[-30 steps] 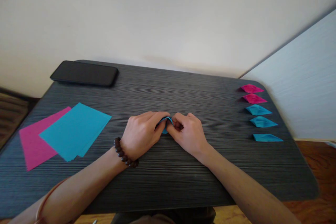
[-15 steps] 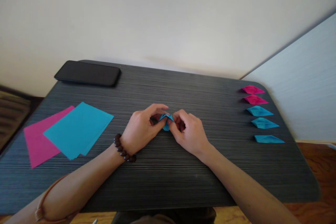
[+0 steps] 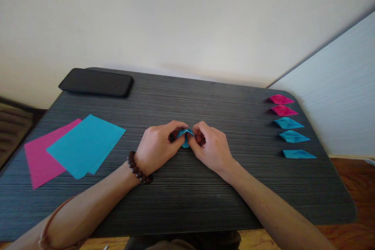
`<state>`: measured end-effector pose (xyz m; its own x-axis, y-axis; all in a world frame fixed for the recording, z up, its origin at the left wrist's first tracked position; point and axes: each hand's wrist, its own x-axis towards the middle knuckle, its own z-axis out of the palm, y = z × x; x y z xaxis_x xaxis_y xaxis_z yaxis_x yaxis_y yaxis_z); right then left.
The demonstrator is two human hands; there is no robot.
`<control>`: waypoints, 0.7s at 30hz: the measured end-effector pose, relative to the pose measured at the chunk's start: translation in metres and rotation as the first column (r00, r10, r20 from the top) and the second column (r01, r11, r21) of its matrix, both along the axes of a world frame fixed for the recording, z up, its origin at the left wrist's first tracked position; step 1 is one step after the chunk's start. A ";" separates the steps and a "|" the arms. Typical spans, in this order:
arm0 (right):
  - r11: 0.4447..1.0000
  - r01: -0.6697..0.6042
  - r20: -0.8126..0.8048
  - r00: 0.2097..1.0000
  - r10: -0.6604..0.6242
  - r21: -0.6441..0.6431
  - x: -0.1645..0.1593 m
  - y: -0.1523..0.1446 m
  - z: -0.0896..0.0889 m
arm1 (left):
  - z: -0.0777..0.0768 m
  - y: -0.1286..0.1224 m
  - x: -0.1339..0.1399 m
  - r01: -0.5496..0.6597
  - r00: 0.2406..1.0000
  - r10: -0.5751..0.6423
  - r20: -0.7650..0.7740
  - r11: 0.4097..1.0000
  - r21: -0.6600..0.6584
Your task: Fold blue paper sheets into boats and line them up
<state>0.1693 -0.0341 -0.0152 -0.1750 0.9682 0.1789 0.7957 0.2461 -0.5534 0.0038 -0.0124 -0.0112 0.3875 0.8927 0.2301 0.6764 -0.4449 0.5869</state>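
A small piece of folded blue paper (image 3: 185, 144) is held between both hands over the middle of the dark table (image 3: 187, 199). My left hand (image 3: 160, 142), with a beaded bracelet (image 3: 137, 168) at the wrist, pinches the paper's left side between thumb and fingers. On the right side, my right hand (image 3: 211, 146) grips it the same way, thumb towards me. Fingertips cover much of the paper, so its full shape is hidden.
Blue paper sheets (image 3: 86, 146) overlap a pink sheet (image 3: 42, 158) at the left. Behind them lies a black phone-like slab (image 3: 96, 82). Along the right edge, pink folded paper boats (image 3: 281, 99) and blue folded paper boats (image 3: 294, 136) form a row. A wall (image 3: 187, 19) borders the table's back.
The left fingers have curled down closer onto the blue paper's top edge. My right hand has barely moved, and the view has shifted slightly.
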 end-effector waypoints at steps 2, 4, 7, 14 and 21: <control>1.000 -0.001 0.033 0.999 0.001 0.007 0.000 0.000 0.000 | -0.001 0.000 0.000 -0.003 1.000 0.003 -0.006 1.000 0.004; 1.000 0.006 0.065 0.998 -0.007 0.012 -0.001 0.001 0.000 | -0.002 -0.001 0.000 0.000 1.000 0.000 -0.012 1.000 0.005; 1.000 0.021 0.104 0.994 -0.022 0.017 -0.001 0.001 0.000 | -0.003 -0.001 0.001 0.015 1.000 -0.014 -0.025 1.000 0.016; 1.000 -0.019 -0.032 0.999 0.019 -0.002 0.000 0.000 -0.001 | -0.003 0.003 -0.001 -0.056 0.998 0.055 -0.005 0.998 -0.011; 0.999 -0.027 -0.137 0.990 0.031 0.035 0.002 0.000 -0.003 | -0.004 0.005 -0.003 -0.016 1.000 0.016 -0.016 0.999 -0.027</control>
